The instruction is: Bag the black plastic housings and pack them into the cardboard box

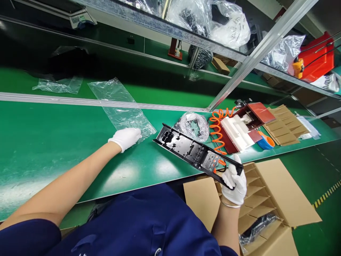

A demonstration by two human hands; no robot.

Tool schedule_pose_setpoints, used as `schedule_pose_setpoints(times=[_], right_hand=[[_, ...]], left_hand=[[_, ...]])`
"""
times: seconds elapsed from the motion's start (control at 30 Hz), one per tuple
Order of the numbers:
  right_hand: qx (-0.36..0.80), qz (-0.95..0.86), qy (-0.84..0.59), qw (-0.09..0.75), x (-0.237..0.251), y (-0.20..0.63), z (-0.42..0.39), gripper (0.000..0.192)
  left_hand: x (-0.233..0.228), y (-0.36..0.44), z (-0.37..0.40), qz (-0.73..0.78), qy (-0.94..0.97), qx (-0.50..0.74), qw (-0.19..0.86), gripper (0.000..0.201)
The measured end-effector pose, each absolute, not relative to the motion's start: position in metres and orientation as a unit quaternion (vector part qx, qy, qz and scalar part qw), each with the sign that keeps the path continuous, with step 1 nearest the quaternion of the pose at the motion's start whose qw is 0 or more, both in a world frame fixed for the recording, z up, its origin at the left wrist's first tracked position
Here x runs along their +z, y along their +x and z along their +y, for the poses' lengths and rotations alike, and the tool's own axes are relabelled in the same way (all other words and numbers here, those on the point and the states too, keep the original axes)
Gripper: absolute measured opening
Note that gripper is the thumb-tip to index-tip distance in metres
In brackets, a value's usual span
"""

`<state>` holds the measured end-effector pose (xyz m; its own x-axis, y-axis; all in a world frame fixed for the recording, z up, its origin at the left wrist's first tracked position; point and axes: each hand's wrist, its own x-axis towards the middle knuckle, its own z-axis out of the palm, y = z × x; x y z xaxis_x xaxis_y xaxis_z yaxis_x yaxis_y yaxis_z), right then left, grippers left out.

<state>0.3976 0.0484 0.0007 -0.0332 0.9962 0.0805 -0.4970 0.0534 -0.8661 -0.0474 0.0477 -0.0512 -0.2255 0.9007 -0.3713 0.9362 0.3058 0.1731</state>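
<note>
My right hand (234, 181), in a white glove, grips one end of a long black plastic housing (190, 151). The housing is held tilted above the bench edge, its ribbed hollow inside facing up, with a grey and orange part near my hand. My left hand (125, 138), also gloved, is at the near end of a clear plastic bag (119, 101). Its fingers are together on the bag's edge; the fingertips are partly hidden. The bag lies flat across the green bench and a metal rail. Behind the housing sits a plastic-wrapped coil (194, 126).
A red and white device (237, 131) with a coiled orange hose (217, 131) stands to the right, beside cardboard dividers (285, 124). Below the bench edge is an open carton (255, 192) with compartments, one holding a wrapped black item. A metal shelf post (255, 60) rises behind.
</note>
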Motion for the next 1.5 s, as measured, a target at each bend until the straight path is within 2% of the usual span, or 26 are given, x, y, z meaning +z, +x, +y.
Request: schedule_pose_setpoints(times=[0.4,0.67,0.93,1.1,1.23,1.5], right_hand=[[0.641,-0.381,-0.319,0.585,-0.013,0.372,0.052,0.05],[0.635,-0.352,-0.325,0.607,-0.009,0.385,0.051,0.055],[0.698,-0.339,-0.321,0.542,-0.012,0.397,0.056,0.051],[0.686,-0.335,-0.313,0.565,-0.02,0.391,0.066,0.042],[0.674,-0.317,-0.329,0.581,-0.022,0.374,0.062,0.048],[0.658,-0.336,-0.34,0.581,-0.02,0.355,0.05,0.048]], left_hand=[[-0.035,-0.022,0.056,0.778,0.612,0.038,0.137,0.043],[-0.033,-0.029,0.052,0.792,0.591,0.028,0.151,0.04],[-0.031,-0.021,0.051,0.775,0.609,0.047,0.163,0.037],[-0.034,-0.023,0.041,0.75,0.62,0.094,0.211,0.035],[-0.033,-0.018,0.042,0.729,0.62,0.159,0.241,0.033],[-0.025,-0.002,0.059,0.758,0.606,0.157,0.184,0.028]])
